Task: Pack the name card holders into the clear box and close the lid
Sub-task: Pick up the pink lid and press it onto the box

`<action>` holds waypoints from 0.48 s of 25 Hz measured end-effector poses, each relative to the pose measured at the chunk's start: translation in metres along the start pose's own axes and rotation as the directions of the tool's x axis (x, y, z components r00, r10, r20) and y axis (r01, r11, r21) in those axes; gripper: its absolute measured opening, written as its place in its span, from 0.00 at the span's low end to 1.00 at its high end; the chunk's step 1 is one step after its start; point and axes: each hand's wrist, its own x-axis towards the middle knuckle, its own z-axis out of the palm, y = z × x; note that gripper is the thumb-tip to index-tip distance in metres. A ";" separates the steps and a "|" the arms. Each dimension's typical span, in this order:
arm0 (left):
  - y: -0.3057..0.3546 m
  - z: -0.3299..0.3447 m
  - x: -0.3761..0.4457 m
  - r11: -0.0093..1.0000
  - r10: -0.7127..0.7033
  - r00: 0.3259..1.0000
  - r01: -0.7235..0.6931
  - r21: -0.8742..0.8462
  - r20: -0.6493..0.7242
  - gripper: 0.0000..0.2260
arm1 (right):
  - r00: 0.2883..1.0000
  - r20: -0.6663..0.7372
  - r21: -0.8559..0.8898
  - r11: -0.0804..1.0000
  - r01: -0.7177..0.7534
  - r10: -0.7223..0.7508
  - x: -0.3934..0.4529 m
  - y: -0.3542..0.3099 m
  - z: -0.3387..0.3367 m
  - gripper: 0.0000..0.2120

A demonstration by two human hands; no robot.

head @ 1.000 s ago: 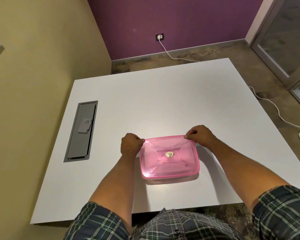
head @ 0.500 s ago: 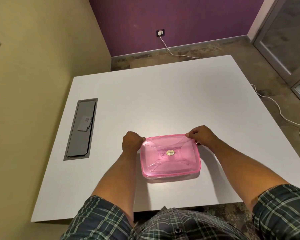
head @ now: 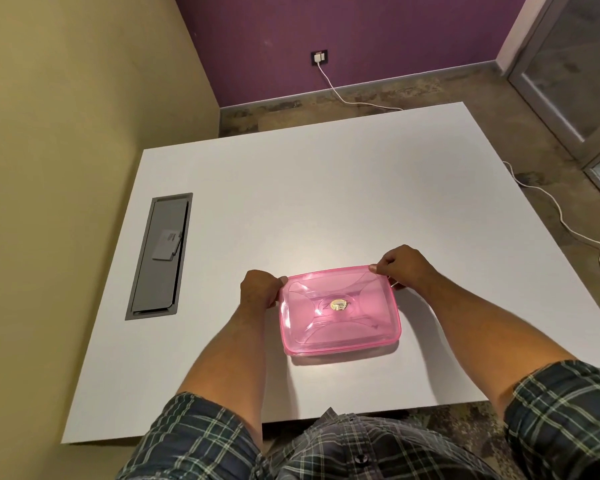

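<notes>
A clear box with a translucent pink lid lies on the white table near its front edge. The lid covers the box and carries a small gold sticker at its centre. My left hand grips the lid's far left corner. My right hand pinches the far right corner, thumb on the rim. The lid's far edge looks slightly raised. No name card holders can be made out through the pink plastic.
A grey cable hatch with a small white card on it is set into the table at the left. A white cable runs over the floor at the right. A yellow wall stands close on the left.
Both hands stay on the lid's far corners. The box and lid have barely shifted; the view moved slightly.
</notes>
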 end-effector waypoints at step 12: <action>0.004 -0.002 -0.005 0.998 0.045 0.996 -0.042 -0.041 0.072 0.06 | 0.833 0.492 -0.200 0.964 -0.176 0.254 -0.038 0.033 -0.010 0.38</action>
